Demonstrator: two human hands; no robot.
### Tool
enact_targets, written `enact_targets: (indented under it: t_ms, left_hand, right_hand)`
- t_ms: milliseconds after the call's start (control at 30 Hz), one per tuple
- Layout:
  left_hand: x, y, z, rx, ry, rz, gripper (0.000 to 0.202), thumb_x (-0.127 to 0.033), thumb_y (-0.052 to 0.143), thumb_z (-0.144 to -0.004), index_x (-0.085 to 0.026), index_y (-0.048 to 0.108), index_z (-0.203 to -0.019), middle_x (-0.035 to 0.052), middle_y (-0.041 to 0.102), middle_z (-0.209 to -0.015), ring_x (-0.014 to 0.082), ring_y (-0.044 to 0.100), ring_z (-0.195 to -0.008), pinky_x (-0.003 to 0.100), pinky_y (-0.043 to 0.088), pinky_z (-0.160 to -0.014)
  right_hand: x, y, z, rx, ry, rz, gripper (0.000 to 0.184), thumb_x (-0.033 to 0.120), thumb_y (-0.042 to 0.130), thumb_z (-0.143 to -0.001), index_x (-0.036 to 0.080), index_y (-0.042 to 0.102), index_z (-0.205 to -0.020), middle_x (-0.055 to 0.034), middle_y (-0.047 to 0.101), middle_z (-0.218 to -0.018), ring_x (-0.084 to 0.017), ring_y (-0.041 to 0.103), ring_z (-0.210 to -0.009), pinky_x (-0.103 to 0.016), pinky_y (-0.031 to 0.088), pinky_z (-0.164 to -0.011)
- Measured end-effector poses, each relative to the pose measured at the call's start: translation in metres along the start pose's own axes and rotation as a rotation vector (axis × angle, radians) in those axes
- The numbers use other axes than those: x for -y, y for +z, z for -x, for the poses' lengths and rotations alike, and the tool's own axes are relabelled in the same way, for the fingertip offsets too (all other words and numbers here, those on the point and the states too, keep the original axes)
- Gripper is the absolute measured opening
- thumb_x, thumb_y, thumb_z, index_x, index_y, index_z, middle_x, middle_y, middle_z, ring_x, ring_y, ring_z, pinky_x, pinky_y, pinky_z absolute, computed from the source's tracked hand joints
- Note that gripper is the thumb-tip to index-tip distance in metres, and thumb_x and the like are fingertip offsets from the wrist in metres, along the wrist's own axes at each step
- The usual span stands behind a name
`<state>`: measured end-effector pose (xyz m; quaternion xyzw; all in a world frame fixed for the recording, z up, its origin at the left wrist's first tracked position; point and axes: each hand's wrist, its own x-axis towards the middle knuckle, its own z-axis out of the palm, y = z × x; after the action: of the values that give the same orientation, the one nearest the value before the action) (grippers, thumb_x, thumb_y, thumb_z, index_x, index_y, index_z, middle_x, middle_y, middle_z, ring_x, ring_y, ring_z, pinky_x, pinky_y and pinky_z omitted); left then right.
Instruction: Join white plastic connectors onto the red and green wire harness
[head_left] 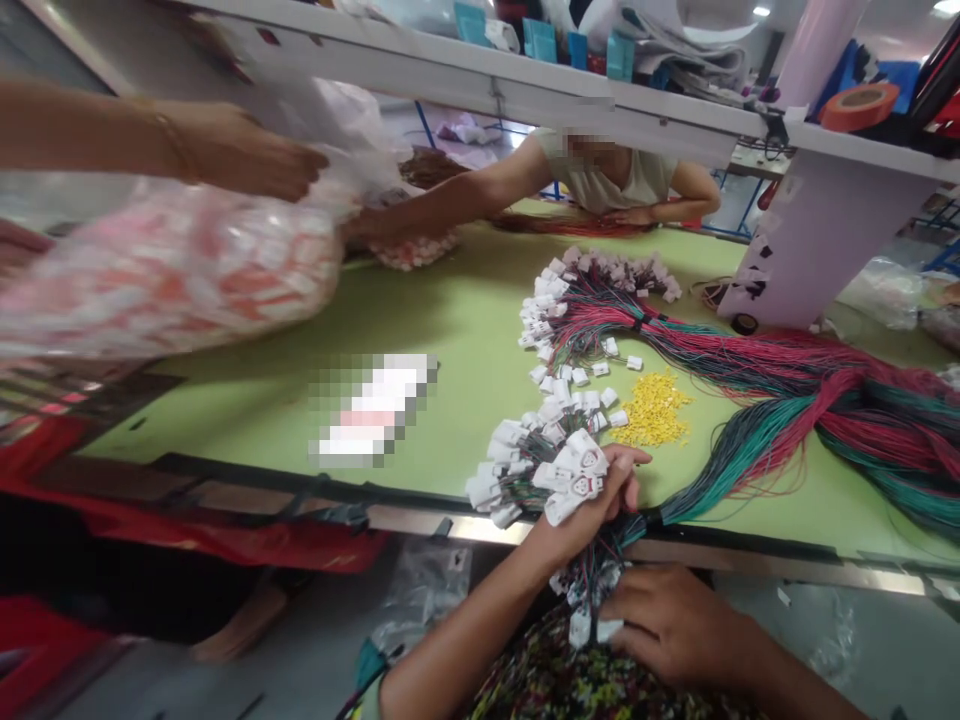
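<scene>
My left hand (589,495) grips a bunch of white plastic connectors (574,475) on a wire harness at the near edge of the green worktable (465,330). The harness's red and green wires (757,470) fan out across the table to the right. My right hand (671,625) lies below the table edge, closed over the lower end of the bundle, where more white connectors (589,620) hang. A small pile of yellow pieces (652,410) lies just beyond my left hand.
A co-worker's arm with a bangle (225,145) reaches in from the left, above a large plastic bag of connectors (172,270). Across the table, a second person's arm (450,190) reaches toward that bag. A white shelf (480,70) with a pillar (825,240) spans the far side.
</scene>
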<state>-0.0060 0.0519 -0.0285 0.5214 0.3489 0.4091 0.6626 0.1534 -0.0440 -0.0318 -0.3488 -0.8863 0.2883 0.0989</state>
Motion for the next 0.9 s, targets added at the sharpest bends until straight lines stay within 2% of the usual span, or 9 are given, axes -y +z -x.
enact_targets:
  t_ms: [67, 167, 233, 333, 400, 533, 700, 800, 900]
  left_hand:
    - [0.000, -0.001, 0.004, 0.071, 0.013, -0.123, 0.053, -0.069, 0.046, -0.096, -0.020, 0.066, -0.103, -0.0035, 0.056, -0.062, 0.0103, 0.036, -0.046, 0.025, 0.028, -0.046]
    - [-0.006, -0.003, 0.009, 0.134, 0.018, -0.311, 0.053, -0.066, 0.039, -0.100, -0.020, 0.066, -0.103, -0.0027, 0.056, -0.064, 0.0136, 0.046, -0.055, 0.028, 0.037, -0.054]
    - [-0.010, -0.004, 0.010, 0.168, 0.033, -0.371, 0.050, -0.062, 0.038, -0.102, -0.020, 0.065, -0.101, -0.0018, 0.058, -0.066, 0.0151, 0.050, -0.058, 0.028, 0.041, -0.057]
    - [-0.011, -0.006, 0.009, 0.193, 0.146, -0.432, 0.039, -0.052, 0.046, -0.100, -0.021, 0.064, -0.084, 0.0008, 0.061, -0.070, 0.0177, 0.055, -0.064, 0.030, 0.047, -0.062]
    - [-0.010, -0.009, 0.008, 0.183, 0.241, -0.481, 0.035, -0.047, 0.053, -0.097, -0.022, 0.061, -0.073, 0.0025, 0.062, -0.070, 0.0198, 0.057, -0.068, 0.031, 0.051, -0.065]
    - [-0.006, -0.010, 0.009, 0.100, 0.272, -0.491, 0.027, -0.045, 0.060, -0.090, -0.024, 0.062, -0.073, 0.0020, 0.061, -0.070, 0.0220, 0.058, -0.072, 0.033, 0.053, -0.064]
    - [0.002, 0.002, 0.009, -0.074, 0.267, -0.320, 0.020, -0.035, 0.068, -0.086, -0.022, 0.063, -0.101, 0.0033, 0.065, -0.089, 0.0197, 0.063, -0.081, 0.029, 0.054, -0.068]
    - [0.009, 0.006, 0.009, -0.183, 0.401, -0.359, 0.022, -0.027, 0.072, -0.082, -0.022, 0.064, -0.102, 0.0062, 0.067, -0.099, 0.0210, 0.065, -0.086, 0.031, 0.054, -0.070]
    - [0.014, 0.005, 0.013, -0.165, 0.429, -0.444, 0.017, -0.025, 0.070, -0.086, -0.022, 0.068, -0.102, 0.0053, 0.070, -0.094, 0.0215, 0.067, -0.086, 0.035, 0.055, -0.076]
  right_hand:
    - [0.000, -0.004, -0.004, -0.020, -0.003, -0.026, 0.016, 0.023, 0.061, -0.097, 0.022, 0.074, -0.089, -0.0003, 0.073, -0.076, -0.017, 0.064, -0.069, -0.026, 0.039, -0.061]
    - [0.002, -0.028, -0.002, -0.076, -0.006, -0.119, 0.018, 0.027, 0.065, -0.096, 0.025, 0.073, -0.080, 0.0026, 0.070, -0.066, -0.015, 0.061, -0.060, -0.026, 0.035, -0.056]
    - [0.003, -0.050, -0.001, -0.227, 0.045, -0.194, 0.016, 0.027, 0.063, -0.098, 0.026, 0.074, -0.086, 0.0022, 0.070, -0.069, -0.014, 0.061, -0.061, -0.027, 0.039, -0.057]
    - [0.000, -0.074, -0.010, -0.607, 0.096, -0.227, 0.019, 0.022, 0.062, -0.097, 0.029, 0.071, -0.112, -0.0038, 0.075, -0.096, -0.019, 0.067, -0.083, -0.032, 0.050, -0.070]
    - [-0.004, -0.081, -0.019, -0.675, 0.012, -0.221, 0.034, 0.018, 0.062, -0.096, 0.032, 0.065, -0.127, -0.0065, 0.072, -0.119, -0.023, 0.066, -0.108, -0.039, 0.053, -0.086]
    - [-0.011, -0.078, -0.033, -0.631, -0.102, -0.254, 0.034, 0.015, 0.063, -0.096, 0.034, 0.067, -0.124, -0.0039, 0.072, -0.116, -0.022, 0.065, -0.108, -0.041, 0.052, -0.095]
    - [-0.020, -0.061, -0.036, -0.836, 0.103, -0.335, 0.017, 0.019, 0.071, -0.090, 0.026, 0.072, -0.105, -0.0049, 0.069, -0.099, -0.020, 0.065, -0.087, -0.033, 0.054, -0.078]
    - [-0.022, -0.051, -0.036, -0.906, 0.204, -0.417, 0.007, 0.022, 0.073, -0.088, 0.024, 0.070, -0.094, -0.0042, 0.066, -0.094, -0.017, 0.062, -0.075, -0.029, 0.053, -0.068]
    - [-0.021, -0.040, -0.029, -0.936, 0.239, -0.429, 0.006, 0.023, 0.074, -0.088, 0.024, 0.068, -0.092, -0.0043, 0.066, -0.093, -0.018, 0.063, -0.078, -0.029, 0.053, -0.069]
